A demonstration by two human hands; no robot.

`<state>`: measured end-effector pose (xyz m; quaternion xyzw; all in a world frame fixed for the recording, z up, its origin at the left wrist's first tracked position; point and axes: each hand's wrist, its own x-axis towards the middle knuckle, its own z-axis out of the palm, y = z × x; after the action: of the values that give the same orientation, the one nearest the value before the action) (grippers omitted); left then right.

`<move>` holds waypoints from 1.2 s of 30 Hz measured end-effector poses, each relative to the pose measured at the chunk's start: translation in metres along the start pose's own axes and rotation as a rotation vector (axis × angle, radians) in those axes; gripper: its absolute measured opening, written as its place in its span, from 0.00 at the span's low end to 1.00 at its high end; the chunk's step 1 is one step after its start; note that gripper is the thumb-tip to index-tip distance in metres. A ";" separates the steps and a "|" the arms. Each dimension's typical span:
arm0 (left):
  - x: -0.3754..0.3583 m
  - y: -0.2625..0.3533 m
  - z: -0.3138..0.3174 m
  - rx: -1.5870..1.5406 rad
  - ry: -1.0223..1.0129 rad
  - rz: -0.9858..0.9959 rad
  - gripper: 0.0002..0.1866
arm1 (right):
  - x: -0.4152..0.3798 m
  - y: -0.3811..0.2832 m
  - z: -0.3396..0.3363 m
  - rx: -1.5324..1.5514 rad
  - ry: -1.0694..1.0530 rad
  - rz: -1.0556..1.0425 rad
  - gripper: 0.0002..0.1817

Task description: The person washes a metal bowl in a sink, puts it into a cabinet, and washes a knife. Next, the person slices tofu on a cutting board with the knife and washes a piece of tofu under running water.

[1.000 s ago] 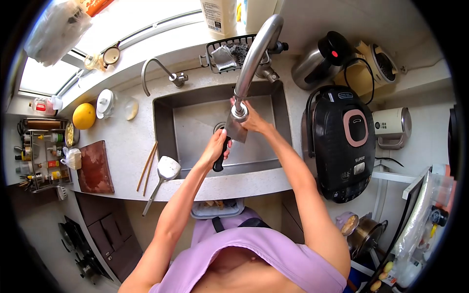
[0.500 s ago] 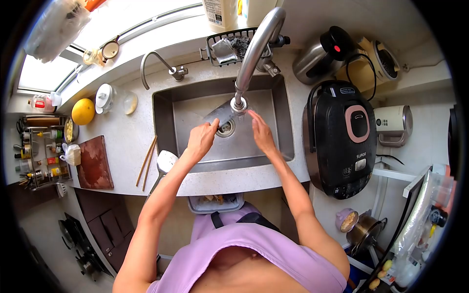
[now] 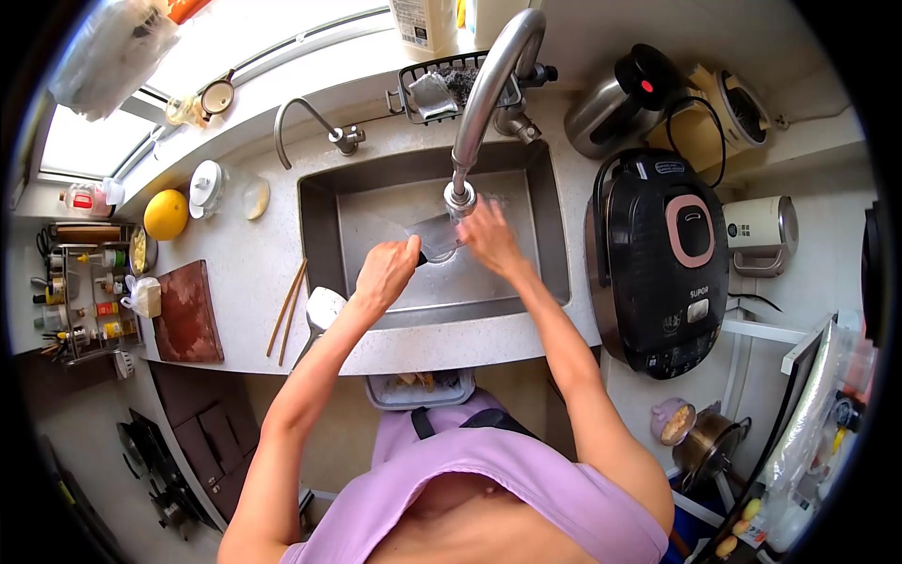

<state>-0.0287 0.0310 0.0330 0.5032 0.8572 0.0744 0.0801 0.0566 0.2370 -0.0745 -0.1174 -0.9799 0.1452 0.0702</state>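
Observation:
A kitchen knife with a broad grey blade (image 3: 434, 232) and a dark handle lies across the space above the sink drain. My left hand (image 3: 387, 274) is closed round its handle. The blade points right, under the spout of the large faucet (image 3: 460, 195). My right hand (image 3: 490, 242) is at the blade's far end, beneath the spout, its stretched fingers blurred by motion; whether they touch the metal is hard to tell. Both hands are over the steel sink (image 3: 376, 202), where the bottom looks wet.
Left of the sink are chopsticks (image 3: 287, 312), a spatula (image 3: 324, 308), a cutting board (image 3: 187, 310), a glass jar (image 3: 218, 191) and an orange fruit (image 3: 165, 215). A black rice cooker (image 3: 662, 268) stands to the right. A small tap (image 3: 324, 127) and a sponge rack (image 3: 442, 92) are behind.
My right hand has moved left, from beside the faucet stream to the knife blade. My left hand still grips the handle, and the blade is turned a little flatter.

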 end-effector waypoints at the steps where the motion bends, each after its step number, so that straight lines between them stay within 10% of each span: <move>1: 0.003 -0.001 0.002 0.030 -0.007 -0.007 0.13 | 0.005 -0.022 -0.020 0.243 -0.027 -0.229 0.25; 5: 0.004 -0.001 -0.005 0.035 0.059 0.011 0.14 | 0.007 -0.041 -0.014 0.448 0.018 -0.486 0.25; 13: -0.022 -0.021 -0.016 0.176 0.139 0.006 0.03 | 0.016 0.051 -0.004 -0.030 -0.035 0.130 0.26; 16: -0.026 -0.017 -0.012 0.178 0.134 -0.006 0.03 | 0.039 0.024 -0.014 0.481 0.397 0.189 0.25; 18: -0.020 -0.015 -0.011 0.181 0.144 0.003 0.03 | 0.041 0.008 -0.009 0.685 -0.057 0.063 0.24; 23: -0.012 -0.014 -0.017 0.116 0.084 -0.013 0.13 | 0.005 -0.046 -0.009 0.628 -0.038 -0.365 0.25; 25: -0.016 -0.012 -0.024 0.114 0.090 0.001 0.14 | 0.013 -0.007 -0.008 0.539 -0.449 0.248 0.28; 28: -0.027 -0.015 -0.028 0.180 0.110 0.003 0.04 | 0.032 0.049 0.020 0.249 -0.762 0.486 0.31; 30: -0.030 -0.018 -0.023 0.154 0.157 -0.030 0.04 | 0.034 0.061 0.020 0.280 0.045 0.283 0.35; 33: -0.026 -0.016 -0.021 0.171 0.136 -0.020 0.03 | 0.069 0.037 -0.016 0.414 0.528 0.374 0.40; 36: -0.031 -0.018 -0.015 0.041 0.180 0.029 0.05 | 0.111 0.038 -0.015 0.107 0.560 0.467 0.42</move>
<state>-0.0326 -0.0054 0.0460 0.5082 0.8550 0.1029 -0.0087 -0.0401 0.3041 -0.0602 -0.3693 -0.8606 0.1704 0.3066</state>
